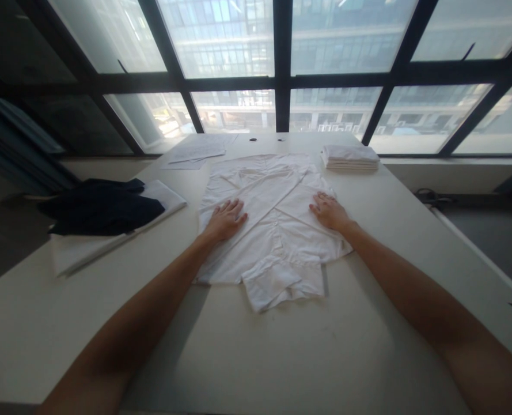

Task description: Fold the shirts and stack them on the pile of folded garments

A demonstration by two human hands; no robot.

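Observation:
A white shirt (264, 190) lies spread on the table in front of me, its sleeves crossed over the body. The cuffs (288, 282) hang past the shirt's near edge onto the tabletop. My left hand (226, 220) rests flat on the left part of the shirt, fingers stretched out. On the right part lies my right hand (328, 212), palm down with its fingers extended. Neither hand grips the cloth. Some wrinkles run across the fabric between the hands.
The white table (273, 351) reaches to large windows. A folded white stack (349, 157) sits at the back right. Sheets of paper (197, 153) lie at the back left. Dark cloth (104, 207) rests on a white folded item (163, 196) at the left.

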